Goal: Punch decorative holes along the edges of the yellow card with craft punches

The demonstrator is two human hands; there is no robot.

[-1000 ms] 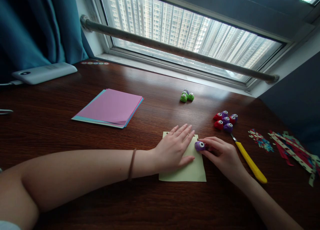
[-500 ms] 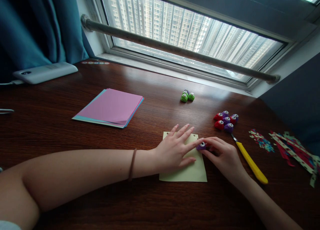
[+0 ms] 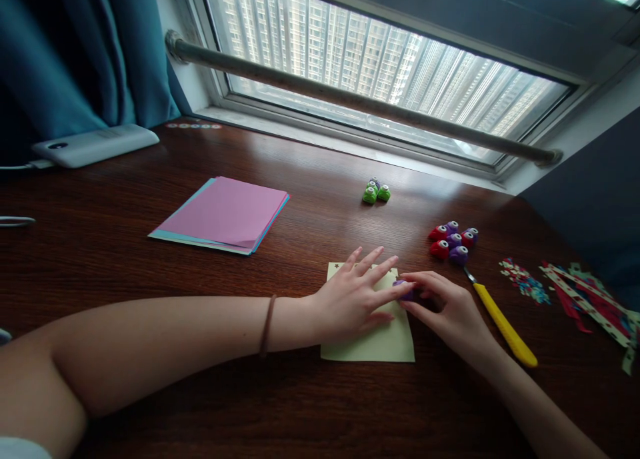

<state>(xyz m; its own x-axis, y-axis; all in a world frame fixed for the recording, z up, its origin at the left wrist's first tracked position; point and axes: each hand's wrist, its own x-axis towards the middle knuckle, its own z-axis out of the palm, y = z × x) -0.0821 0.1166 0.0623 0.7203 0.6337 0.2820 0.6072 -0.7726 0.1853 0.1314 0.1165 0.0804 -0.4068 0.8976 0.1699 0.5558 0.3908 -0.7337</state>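
A pale yellow sheet of paper [image 3: 383, 342] lies on the dark wooden table, with small star-shaped holes along its far edge. My left hand [image 3: 355, 299] rests on this sheet with its fingers spread, and its index fingertip presses on top of a purple craft punch [image 3: 406, 295]. The punch sits at the sheet's right edge, partly hidden by fingers. Thumb and fingers of my right hand [image 3: 445, 306] grip the punch from the right side.
Red and purple punches [image 3: 454, 240] stand to the right, beside a yellow-handled craft knife [image 3: 505, 326]. Confetti [image 3: 525, 280] and cut paper strips [image 3: 590, 299] lie farther right. Green punches [image 3: 376, 192] are near the window. A stack of coloured paper [image 3: 225, 212] and a white phone [image 3: 97, 146] are left.
My left index finger has moved onto the top of the punch and now covers it; before, the star on its top was visible. My right hand keeps its hold.
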